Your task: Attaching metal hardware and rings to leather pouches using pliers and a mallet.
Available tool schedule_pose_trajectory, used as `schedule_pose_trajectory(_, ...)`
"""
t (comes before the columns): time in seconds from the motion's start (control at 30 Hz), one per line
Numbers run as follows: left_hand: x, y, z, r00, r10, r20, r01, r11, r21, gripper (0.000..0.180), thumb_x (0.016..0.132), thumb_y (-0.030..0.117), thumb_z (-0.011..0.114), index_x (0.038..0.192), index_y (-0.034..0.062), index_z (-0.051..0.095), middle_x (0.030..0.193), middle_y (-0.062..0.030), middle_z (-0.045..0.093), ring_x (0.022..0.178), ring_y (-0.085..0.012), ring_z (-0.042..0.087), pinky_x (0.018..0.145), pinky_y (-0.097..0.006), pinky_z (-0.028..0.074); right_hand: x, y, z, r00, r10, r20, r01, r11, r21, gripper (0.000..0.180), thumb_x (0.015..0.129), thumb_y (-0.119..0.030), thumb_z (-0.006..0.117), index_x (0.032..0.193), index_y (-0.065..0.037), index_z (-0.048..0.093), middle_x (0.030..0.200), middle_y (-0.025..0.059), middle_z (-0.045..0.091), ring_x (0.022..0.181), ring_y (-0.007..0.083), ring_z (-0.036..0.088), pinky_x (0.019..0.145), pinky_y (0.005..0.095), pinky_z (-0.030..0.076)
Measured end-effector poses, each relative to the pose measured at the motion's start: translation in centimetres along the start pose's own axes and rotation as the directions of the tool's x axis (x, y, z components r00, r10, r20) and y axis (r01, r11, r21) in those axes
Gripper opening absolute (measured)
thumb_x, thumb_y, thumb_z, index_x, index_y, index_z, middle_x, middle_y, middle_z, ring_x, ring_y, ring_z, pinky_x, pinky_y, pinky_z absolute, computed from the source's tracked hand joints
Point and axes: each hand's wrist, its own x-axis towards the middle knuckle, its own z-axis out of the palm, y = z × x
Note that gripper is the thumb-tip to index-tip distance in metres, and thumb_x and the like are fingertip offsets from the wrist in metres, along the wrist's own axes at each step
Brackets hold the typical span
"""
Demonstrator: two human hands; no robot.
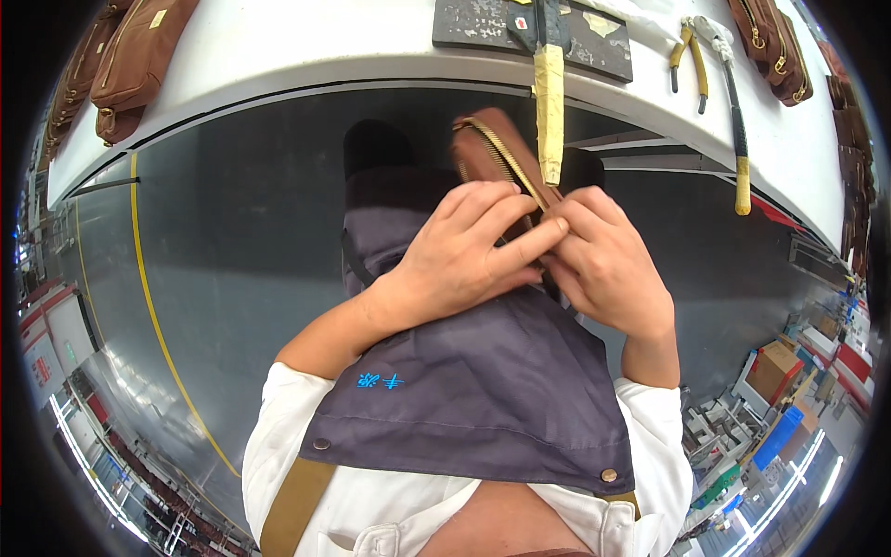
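Over my lap, just in front of the table edge, I hold a small brown leather zip bag (510, 130) with gold zipper teeth. It tilts away from me, and its zipper side gapes partly apart. My left hand (464, 243) is closed on the near end from the left, fingertips along the zipper. My right hand (603, 265) grips the same end from the right, its fingers meeting the left ones. The fingers hide the near end of the bag and whatever they pinch there. The bag's far end is slightly blurred.
A tool handle wrapped in yellow tape (549, 121) juts over the table edge from a dark slab (473, 28). Yellow-handled pliers (689, 60) and a hammer (733, 111) lie to its right. Brown bags (144, 51) stand at the left, with further brown bags (775, 46) at the right.
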Motion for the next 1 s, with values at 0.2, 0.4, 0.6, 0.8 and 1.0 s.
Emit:
schedule_pose_trajectory(0.2, 0.0, -1.3, 0.7, 0.970, -0.229, 0.081, 0.235, 0.969, -0.080, 0.024, 0.082, 0.021, 0.073, 0.098, 0.0069, 0.063, 0.086, -0.0073, 0.058, 0.079, -0.0282, 0.060, 0.073, -0.038, 0.049, 2.4, 0.8, 0.8, 0.974, -0.151, -0.166, 0.119, 0.975, -0.189, 0.016, 0.072, -0.006, 0.069, 0.086, 0.000, 0.067, 0.100, 0.0071, 0.062, 0.102, 0.0269, 0.057, 0.092, 0.0400, 0.048)
schedule_pose_trajectory(0.4, -0.5, -1.5, 1.4, 0.795, -0.605, 0.038, 0.516, 0.642, -0.567, 0.024, 0.097, 0.018, 0.061, 0.112, -0.0007, 0.064, 0.092, -0.0175, 0.068, 0.080, -0.0302, 0.068, 0.070, -0.035, 0.053, 2.2, 1.1, 3.2, 0.928, 0.065, -0.368, -0.078, 0.997, -0.021, 0.029, 0.077, -0.008, 0.074, 0.105, -0.006, 0.068, 0.105, 0.0081, 0.061, 0.103, 0.0278, 0.058, 0.090, 0.0390, 0.049)
schedule_pose_trajectory(0.6, -0.4, -1.5, -0.1, 0.723, -0.664, 0.191, 0.599, 0.465, -0.652, 0.027, 0.100, 0.022, 0.059, 0.112, -0.0016, 0.065, 0.087, -0.0134, 0.070, 0.077, -0.0130, 0.063, 0.071, -0.029, 0.051, 1.4, 2.4, 4.8, 0.825, 0.366, -0.430, -0.223, 0.911, 0.346, 0.038, 0.075, -0.012, 0.082, 0.108, -0.004, 0.065, 0.104, 0.0098, 0.061, 0.086, 0.0224, 0.064, 0.072, 0.0329, 0.054)
schedule_pose_trajectory(0.8, -1.1, -2.1, 0.2, 0.691, -0.691, 0.211, 0.534, 0.292, -0.794, 0.029, 0.102, 0.025, 0.058, 0.111, -0.0017, 0.066, 0.084, -0.0028, 0.068, 0.076, -0.0067, 0.057, 0.070, -0.024, 0.049, 2.7, 1.8, 3.4, 0.870, 0.186, -0.456, -0.105, 0.975, 0.196, 0.019, 0.081, -0.005, 0.078, 0.096, -0.001, 0.067, 0.085, 0.0078, 0.064, 0.070, 0.0187, 0.063, 0.064, 0.0288, 0.052)
schedule_pose_trajectory(1.0, -0.9, -2.1, 0.6, 0.696, -0.684, 0.216, 0.544, 0.306, -0.781, 0.031, 0.102, 0.028, 0.058, 0.105, -0.0014, 0.067, 0.081, -0.0011, 0.065, 0.076, -0.0045, 0.053, 0.068, -0.023, 0.047, 2.0, 3.0, 4.1, 0.823, 0.334, -0.459, -0.171, 0.917, 0.362, 0.010, 0.084, -0.004, 0.075, 0.086, 0.000, 0.066, 0.076, 0.0069, 0.063, 0.066, 0.0167, 0.060, 0.059, 0.0297, 0.048)
